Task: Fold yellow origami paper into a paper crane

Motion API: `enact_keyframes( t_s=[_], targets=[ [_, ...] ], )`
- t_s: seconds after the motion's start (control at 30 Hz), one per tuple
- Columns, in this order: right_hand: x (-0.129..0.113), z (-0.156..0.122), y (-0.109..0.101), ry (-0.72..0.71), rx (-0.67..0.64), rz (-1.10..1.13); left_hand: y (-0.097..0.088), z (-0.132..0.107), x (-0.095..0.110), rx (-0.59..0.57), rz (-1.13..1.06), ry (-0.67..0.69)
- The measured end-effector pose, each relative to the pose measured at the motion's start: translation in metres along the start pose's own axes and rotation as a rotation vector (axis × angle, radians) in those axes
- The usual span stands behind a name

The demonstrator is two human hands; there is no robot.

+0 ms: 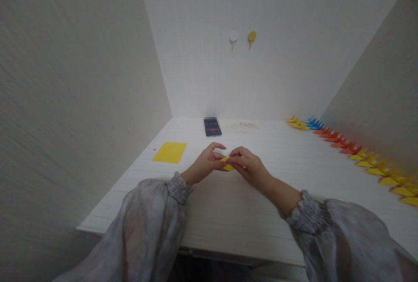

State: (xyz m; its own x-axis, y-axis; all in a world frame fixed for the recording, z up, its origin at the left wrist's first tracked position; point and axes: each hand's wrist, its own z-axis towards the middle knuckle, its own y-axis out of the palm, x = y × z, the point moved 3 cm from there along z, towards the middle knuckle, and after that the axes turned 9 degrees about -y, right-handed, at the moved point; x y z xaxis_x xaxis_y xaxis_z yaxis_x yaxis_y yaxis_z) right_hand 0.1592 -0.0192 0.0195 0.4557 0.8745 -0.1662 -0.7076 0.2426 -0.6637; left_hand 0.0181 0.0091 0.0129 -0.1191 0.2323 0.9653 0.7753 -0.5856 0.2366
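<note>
Between my two hands, above the middle of the table, is a small folded piece of yellow paper [229, 167]. My left hand [209, 160] pinches its left side, with the index finger raised and curved above it. The thumb and fingers of my right hand [250, 164] press together on its right upper edge. Parts of the folds are hidden behind the fingers. To the left of my hands lies a flat yellow paper sheet [170, 152].
A phone [213, 129] lies near the back wall. Along the right side runs a row of folded paper cranes: yellow [297, 122], blue [314, 123], orange [338, 137] and yellow again [382, 171]. Two hooks, white [233, 37] and yellow [251, 37], hang on the wall. Walls enclose the table.
</note>
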Motion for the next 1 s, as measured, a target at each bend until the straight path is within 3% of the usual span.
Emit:
enact_keyframes(
  t_s=[1.0],
  targets=[
    [-0.0022, 0.0054, -0.0001, 0.012, 0.083, 0.049, 0.0008, -0.0032, -0.0006, 0.045, -0.05, 0.084]
  ],
)
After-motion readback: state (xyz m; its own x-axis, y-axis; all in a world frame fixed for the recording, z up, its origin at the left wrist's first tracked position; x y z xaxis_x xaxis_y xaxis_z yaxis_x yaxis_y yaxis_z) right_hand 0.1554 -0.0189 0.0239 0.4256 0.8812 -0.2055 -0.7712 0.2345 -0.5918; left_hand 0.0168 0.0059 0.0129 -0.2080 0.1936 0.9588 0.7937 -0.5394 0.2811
